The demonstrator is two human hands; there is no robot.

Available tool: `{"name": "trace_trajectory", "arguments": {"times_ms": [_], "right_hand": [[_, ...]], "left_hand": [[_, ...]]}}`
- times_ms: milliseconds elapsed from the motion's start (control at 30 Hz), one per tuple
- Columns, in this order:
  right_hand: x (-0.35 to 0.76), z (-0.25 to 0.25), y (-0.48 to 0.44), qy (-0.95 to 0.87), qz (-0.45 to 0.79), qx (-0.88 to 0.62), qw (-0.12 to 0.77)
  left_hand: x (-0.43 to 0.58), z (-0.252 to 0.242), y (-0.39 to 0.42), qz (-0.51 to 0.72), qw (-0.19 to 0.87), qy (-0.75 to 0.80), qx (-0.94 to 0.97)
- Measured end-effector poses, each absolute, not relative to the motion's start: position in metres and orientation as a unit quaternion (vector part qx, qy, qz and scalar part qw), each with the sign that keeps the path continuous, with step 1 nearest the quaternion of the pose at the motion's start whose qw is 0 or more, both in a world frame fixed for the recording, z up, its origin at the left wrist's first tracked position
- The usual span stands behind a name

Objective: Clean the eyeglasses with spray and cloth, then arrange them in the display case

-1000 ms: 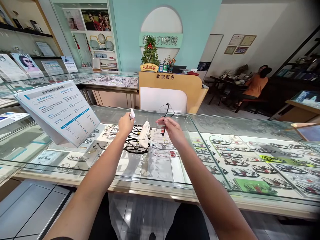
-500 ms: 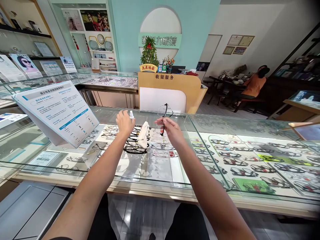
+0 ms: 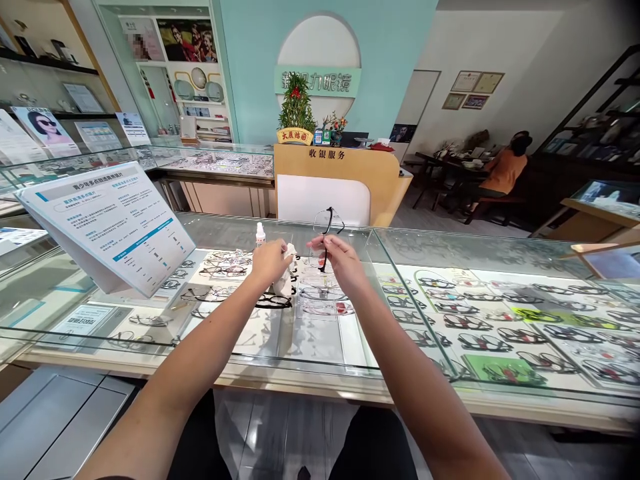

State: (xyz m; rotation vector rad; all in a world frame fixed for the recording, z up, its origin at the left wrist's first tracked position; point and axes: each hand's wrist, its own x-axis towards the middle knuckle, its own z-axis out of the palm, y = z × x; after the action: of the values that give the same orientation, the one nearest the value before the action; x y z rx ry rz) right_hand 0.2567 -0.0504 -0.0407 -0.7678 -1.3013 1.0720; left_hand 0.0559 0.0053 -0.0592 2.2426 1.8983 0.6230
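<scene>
In my right hand [image 3: 344,261] is a pair of eyeglasses [image 3: 328,221] with dark temples and clear lenses, pinched between thumb and fingers and raised above the glass counter. The frame is turned on its side. My left hand [image 3: 270,262] is on a crumpled off-white cloth [image 3: 284,283] lying on the counter top, its thumb and fingers closed at the cloth's upper end; some fingertips are hidden. Just behind that hand stands a small white spray bottle [image 3: 261,235], upright and apart from the fingers.
Rows of eyeglasses [image 3: 467,322] lie inside the glass display counter [image 3: 320,373]. A folded information sign [image 3: 110,220] stands on its left part. Beyond are a wooden cashier desk [image 3: 385,163] with a plant and, at the far right, a seated person [image 3: 505,170] in orange.
My left hand has let go of the spray bottle, leaving it standing, and moved right and nearer onto the cloth. My right hand keeps the eyeglasses in nearly the same place.
</scene>
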Motion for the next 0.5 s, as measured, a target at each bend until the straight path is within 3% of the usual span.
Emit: {"name": "trace_trajectory", "arguments": {"times_ms": [267,400,500], "right_hand": [[0.257,-0.04,-0.052,-0.569,0.451,-0.345,0.595],[0.258,-0.04,-0.052,-0.569,0.444,-0.355,0.594],[0.259,-0.041,-0.052,-0.568,0.446,-0.347,0.598]], "left_hand": [[0.048,-0.062,0.015,0.289,0.151,0.627,0.708],[0.044,-0.06,0.027,0.48,0.331,0.574,0.575],[0.042,-0.056,0.036,0.529,0.432,0.52,0.512]]}}
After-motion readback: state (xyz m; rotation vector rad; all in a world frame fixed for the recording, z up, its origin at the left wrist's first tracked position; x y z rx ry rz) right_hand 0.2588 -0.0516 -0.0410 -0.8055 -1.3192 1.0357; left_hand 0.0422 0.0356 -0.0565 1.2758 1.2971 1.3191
